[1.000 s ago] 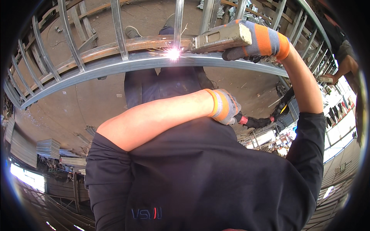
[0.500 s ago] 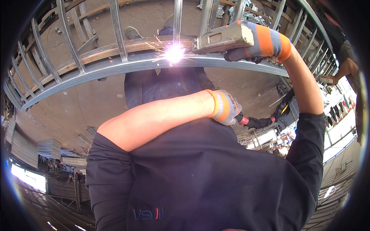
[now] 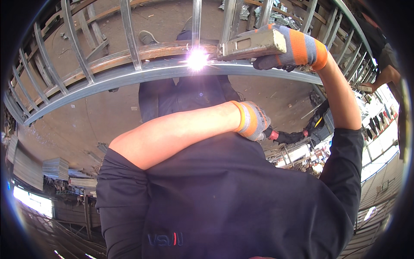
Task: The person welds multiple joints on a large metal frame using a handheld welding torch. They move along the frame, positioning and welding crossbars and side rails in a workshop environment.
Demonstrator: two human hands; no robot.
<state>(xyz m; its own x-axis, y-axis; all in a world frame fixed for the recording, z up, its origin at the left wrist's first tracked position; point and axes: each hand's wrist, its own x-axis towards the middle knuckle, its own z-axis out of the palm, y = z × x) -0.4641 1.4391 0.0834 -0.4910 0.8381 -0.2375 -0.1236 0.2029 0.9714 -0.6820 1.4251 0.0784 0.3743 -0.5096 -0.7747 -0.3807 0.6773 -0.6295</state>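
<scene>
My right hand [image 3: 280, 47], in a grey and orange knit glove, is wrapped round a worn beige block-shaped tool [image 3: 250, 46]. The tool's narrow end points left, close beside a bright welding arc [image 3: 197, 59]. The arc burns where an upright bar [image 3: 196, 23] meets the long grey metal rail [image 3: 142, 72]; its glare hides the joint. Across my chest, my left hand [image 3: 252, 121], in a matching glove, is closed round a black cable [image 3: 286, 137] with a red collar near my fingers. Part of that grip is hidden behind the glove.
Several upright bars [image 3: 77, 41] join the rail into a curved-looking frame. A brown beam [image 3: 161, 52] lies along it, and my shoe [image 3: 148, 37] shows beyond. Metal offcuts [image 3: 280, 19] are piled at the far right. Another person's arm [image 3: 386, 78] is at the right edge.
The arc has shifted slightly right along the rail, with the beige tool moving a little the same way. Far fewer sparks fly from it now. My left hand has stayed put.
</scene>
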